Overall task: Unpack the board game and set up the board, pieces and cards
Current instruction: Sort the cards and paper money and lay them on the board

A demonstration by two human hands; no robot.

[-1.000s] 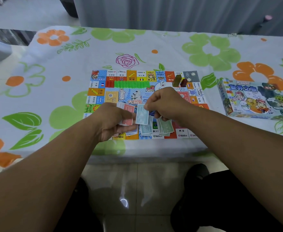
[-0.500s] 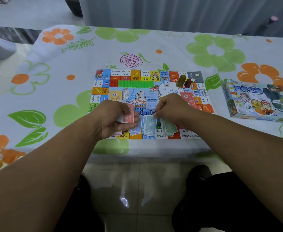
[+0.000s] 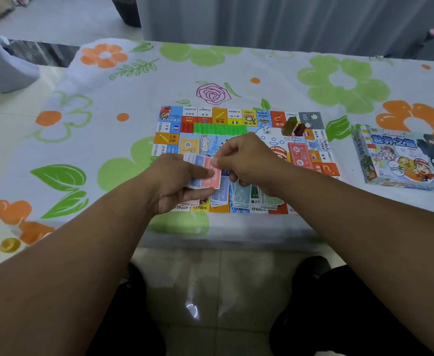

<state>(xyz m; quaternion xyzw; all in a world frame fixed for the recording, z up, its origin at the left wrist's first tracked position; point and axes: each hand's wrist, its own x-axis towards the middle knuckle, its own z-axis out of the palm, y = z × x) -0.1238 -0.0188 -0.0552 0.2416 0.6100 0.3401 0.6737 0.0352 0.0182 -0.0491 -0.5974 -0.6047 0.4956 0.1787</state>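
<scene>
— Since half a second ago our right hand has come up off the piles and back to our left hand, middle of the frame.
— What is it doing there?
— Thumb and forefinger pinch the top edge of the red note. Our left hand curls round the fan of notes holding it.
— And the rest?
— We see three piles side by side along the lower edge of the board: blue pile, teal pile, green pile. Green houses line its upper part, with a die and two tokens to their right. The box lies at frame right, apart from the board, on the flowered cloth.
</scene>
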